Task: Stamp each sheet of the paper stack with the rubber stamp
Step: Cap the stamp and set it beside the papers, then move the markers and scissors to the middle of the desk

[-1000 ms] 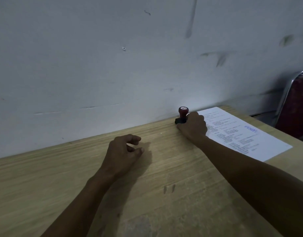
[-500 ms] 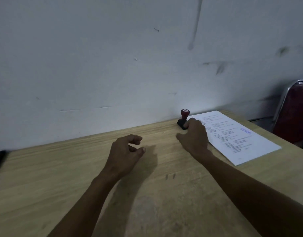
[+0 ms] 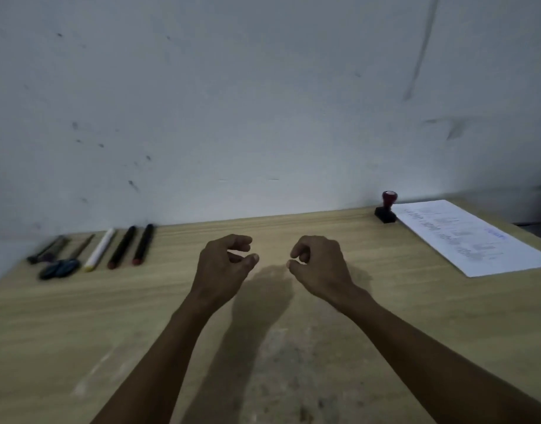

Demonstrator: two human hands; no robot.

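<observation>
Head view: our left hand [image 3: 223,267] and right hand [image 3: 319,264] hover empty, fingers loosely curled, stamp [image 3: 386,208] touching the paper [image 3: 477,240] corner.

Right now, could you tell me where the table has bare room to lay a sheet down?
The widest bare patch of the table lies between the right hand and the paper stack. Another runs along the wall between the pens and the rubber stamp. The far left is crowded with pens and scissors; the left hand hovers mid-table.
</observation>
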